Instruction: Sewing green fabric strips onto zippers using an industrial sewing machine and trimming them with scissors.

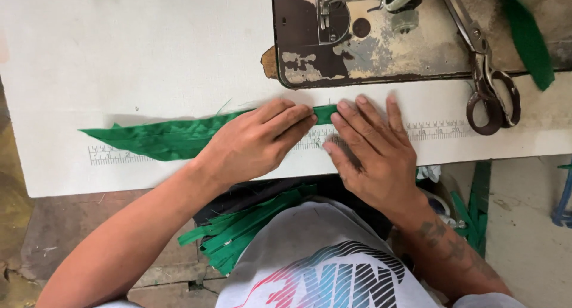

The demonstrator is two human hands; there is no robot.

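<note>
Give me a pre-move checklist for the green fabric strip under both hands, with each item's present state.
1. Left hand flat on the long green fabric strip: ok.
2. Right hand pressing the strip's end: ok.
3. Strip lies along the ruler markings on the white table: ok.
4. Metal scissors lie apart from both hands: ok.
5. Strip's end edge squared: cannot tell, fingers cover it.
6. Green zipper bundle on the lap, off the table: ok.
</note>
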